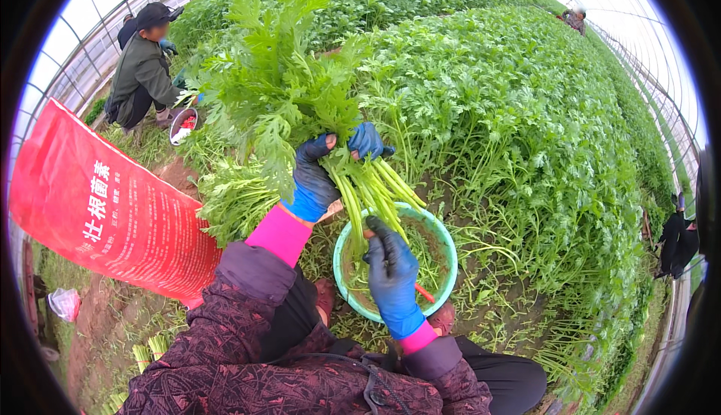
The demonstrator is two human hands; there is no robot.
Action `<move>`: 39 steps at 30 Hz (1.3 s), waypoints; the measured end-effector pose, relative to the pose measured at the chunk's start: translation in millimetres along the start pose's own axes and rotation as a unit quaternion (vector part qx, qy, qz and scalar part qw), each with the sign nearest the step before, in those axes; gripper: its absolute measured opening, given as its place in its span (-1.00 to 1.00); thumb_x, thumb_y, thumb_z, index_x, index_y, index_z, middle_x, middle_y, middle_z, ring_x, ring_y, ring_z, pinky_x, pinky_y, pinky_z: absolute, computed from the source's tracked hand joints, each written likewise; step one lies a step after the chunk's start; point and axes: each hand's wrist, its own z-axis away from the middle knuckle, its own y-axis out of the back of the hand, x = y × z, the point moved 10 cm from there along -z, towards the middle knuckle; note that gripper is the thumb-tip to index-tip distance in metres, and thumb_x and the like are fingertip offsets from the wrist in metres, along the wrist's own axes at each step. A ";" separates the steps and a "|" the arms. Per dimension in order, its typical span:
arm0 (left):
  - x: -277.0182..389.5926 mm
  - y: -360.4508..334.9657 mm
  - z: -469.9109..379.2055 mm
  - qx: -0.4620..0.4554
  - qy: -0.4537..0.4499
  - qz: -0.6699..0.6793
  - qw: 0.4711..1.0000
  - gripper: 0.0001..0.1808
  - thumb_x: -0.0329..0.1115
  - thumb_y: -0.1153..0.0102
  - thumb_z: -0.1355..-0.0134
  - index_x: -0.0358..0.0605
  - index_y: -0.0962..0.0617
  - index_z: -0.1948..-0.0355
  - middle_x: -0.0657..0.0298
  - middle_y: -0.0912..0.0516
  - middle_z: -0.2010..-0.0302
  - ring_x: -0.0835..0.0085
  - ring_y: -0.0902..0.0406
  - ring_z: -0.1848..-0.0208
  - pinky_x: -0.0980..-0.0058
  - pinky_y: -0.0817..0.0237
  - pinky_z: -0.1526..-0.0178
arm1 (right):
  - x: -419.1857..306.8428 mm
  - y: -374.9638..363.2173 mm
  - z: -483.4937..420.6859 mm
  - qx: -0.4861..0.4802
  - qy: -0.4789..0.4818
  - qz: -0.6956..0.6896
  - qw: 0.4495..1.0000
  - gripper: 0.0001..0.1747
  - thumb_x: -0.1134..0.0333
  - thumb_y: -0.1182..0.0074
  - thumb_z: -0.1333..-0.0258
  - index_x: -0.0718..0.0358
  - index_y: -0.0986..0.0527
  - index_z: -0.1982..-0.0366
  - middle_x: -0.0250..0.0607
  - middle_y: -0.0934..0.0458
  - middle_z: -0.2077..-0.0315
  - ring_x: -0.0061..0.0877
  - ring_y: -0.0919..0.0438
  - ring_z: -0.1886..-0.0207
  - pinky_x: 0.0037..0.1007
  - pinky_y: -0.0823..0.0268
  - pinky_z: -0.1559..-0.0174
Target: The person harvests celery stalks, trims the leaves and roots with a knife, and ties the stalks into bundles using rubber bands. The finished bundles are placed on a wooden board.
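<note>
My left hand (315, 173), in a blue glove, grips a bunch of leafy chrysanthemum greens (281, 82). Its leaves fan up and away from me, and the pale stems (366, 189) slant down over a turquoise basin (452, 257). With curled fingers, my right hand (394, 268), also gloved in blue, meets the lower stems above the basin. A red tool handle (425, 293) sticks out past the heel of that hand; the rest is hidden behind the palm. Cut green scraps (428, 271) lie in the basin.
A dense crop bed (495, 116) spreads ahead and right. A large red printed sack (118, 212) stands at left, near piled cut greens (239, 195). Tied bundles (151, 350) lie lower left. A co-worker (143, 71) crouches beside a small bucket (184, 126); other people are farther off.
</note>
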 end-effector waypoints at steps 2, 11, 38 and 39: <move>1.9 1.1 1.1 0.007 -0.001 0.000 1.000 -0.54 0.02 -0.26 0.09 -0.05 -0.30 0.59 0.36 -0.30 0.61 0.46 -0.20 0.45 0.47 -0.04 0.30 | 41.2 3.9 4.2 0.043 -0.160 -0.188 0.968 -0.72 0.43 0.03 -0.32 0.32 -0.49 -0.02 -0.24 -0.62 0.31 -0.61 -0.53 0.48 -0.55 -0.42 0.39; 8.0 9.2 2.4 0.012 -0.021 0.005 1.000 -0.55 0.00 -0.24 0.10 -0.05 -0.28 0.59 0.35 -0.27 0.61 0.43 -0.19 0.45 0.45 -0.04 0.28 | 44.0 12.2 -15.9 0.068 -0.066 0.018 0.995 -0.74 0.43 -0.07 -0.28 0.38 -0.52 0.04 -0.31 -0.62 0.28 -0.67 -0.54 0.31 -0.60 -0.41 0.19; 12.3 -1.5 6.1 -0.124 -0.015 -0.030 0.992 -0.61 0.07 -0.17 0.13 0.06 -0.33 0.62 0.39 -0.29 0.61 0.43 -0.24 0.47 0.15 -0.23 -0.05 | 48.0 -21.5 7.8 -0.031 -0.433 -0.301 0.849 -0.72 0.30 -0.17 -0.24 0.40 -0.59 0.17 -0.33 -0.63 0.34 -0.72 -0.49 0.31 -0.62 -0.36 0.23; 9.1 -1.6 6.5 -0.122 -0.008 -0.031 0.992 -0.62 0.07 -0.17 0.13 0.07 -0.34 0.62 0.39 -0.29 0.61 0.43 -0.25 0.46 0.15 -0.23 -0.05 | 46.2 -25.1 4.7 -0.033 -0.425 -0.322 0.845 -0.73 0.31 -0.17 -0.23 0.39 -0.59 0.17 -0.33 -0.63 0.33 -0.72 -0.50 0.32 -0.62 -0.35 0.24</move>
